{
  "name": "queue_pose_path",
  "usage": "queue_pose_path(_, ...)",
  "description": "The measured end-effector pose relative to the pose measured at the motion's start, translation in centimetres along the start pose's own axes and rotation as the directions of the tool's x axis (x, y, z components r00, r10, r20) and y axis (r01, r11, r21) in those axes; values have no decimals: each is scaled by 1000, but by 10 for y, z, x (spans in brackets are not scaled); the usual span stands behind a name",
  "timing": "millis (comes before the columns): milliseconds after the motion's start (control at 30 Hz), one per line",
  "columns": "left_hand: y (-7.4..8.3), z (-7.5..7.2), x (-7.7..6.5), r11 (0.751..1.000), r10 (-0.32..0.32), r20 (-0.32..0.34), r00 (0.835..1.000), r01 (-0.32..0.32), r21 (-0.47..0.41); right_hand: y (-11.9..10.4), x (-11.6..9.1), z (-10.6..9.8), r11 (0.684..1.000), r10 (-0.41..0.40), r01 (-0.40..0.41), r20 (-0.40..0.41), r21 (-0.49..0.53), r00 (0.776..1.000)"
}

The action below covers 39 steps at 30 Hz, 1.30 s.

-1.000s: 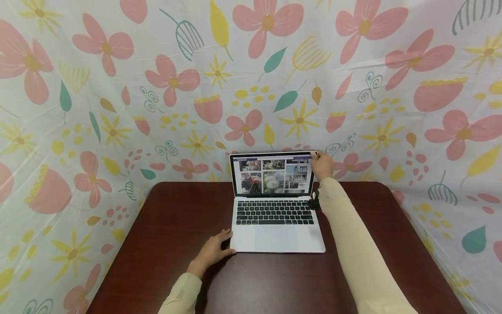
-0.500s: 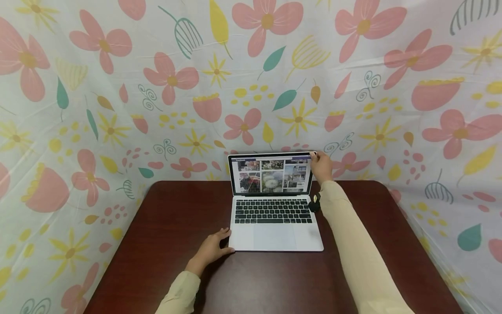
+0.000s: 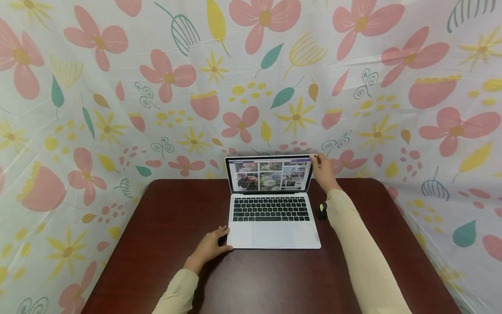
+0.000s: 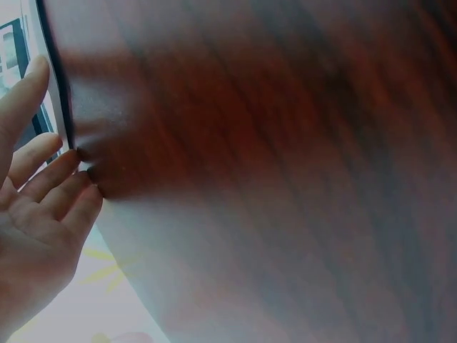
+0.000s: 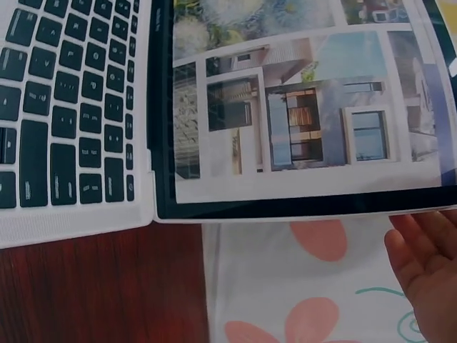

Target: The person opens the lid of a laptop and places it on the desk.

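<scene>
A silver laptop (image 3: 243, 235) lies unfolded on the dark red-brown table, its black keys toward me. Several photos fill its lit screen (image 3: 269, 178), including a building seen close up in the right wrist view. My right hand (image 3: 324, 172) pinches the lid's upper right corner, the thumb on the front face and the other fingers behind it. At the base's front left corner rests my left hand (image 3: 211, 247), thumb by the front edge and fingers along the left side. In the left wrist view those fingers (image 4: 82, 204) reach fairly straight to the laptop's edge.
The table (image 3: 176, 209) has rounded far corners and extends to both sides of the laptop. A white curtain (image 3: 251, 65) printed with flowers and leaves hangs behind and around it. A small black device (image 3: 322, 211) sits at my right wrist.
The lid has tipped a little forward toward the keyboard, and my right hand has come down with it. My left hand keeps its place at the base's corner. The head view has shifted slightly.
</scene>
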<state>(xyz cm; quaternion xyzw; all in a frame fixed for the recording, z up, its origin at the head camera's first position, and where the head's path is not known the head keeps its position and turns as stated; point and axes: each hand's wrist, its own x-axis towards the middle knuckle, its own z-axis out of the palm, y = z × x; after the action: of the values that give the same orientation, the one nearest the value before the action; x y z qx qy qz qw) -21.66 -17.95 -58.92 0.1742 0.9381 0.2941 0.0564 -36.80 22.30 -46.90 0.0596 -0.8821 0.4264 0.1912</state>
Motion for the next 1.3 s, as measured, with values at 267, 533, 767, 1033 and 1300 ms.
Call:
queue_pose_path(267,-1,1,0,1000,0,-1,1000,0,-2,-6,-10,-4,998,-52,52,6,26,999)
queue_pose_path(533,0,4,-2,999,-5,5,1000,5,50,1,-26,-10,997,-80,80,15,-2,997)
queue_pose_path(767,3,1,-3,993,7,1,1000,-7,122,5,-38,-15,993,-102,104,35,-52,994)
queue_pose_path(1033,8,-3,-4,978,-2,1,1000,1,211,9,-50,-19,987,-115,122,74,-100,991)
queue_pose_path(1300,8,-5,-6,968,14,1,1000,-14,251,10,-66,-28,988,-66,80,105,-131,992)
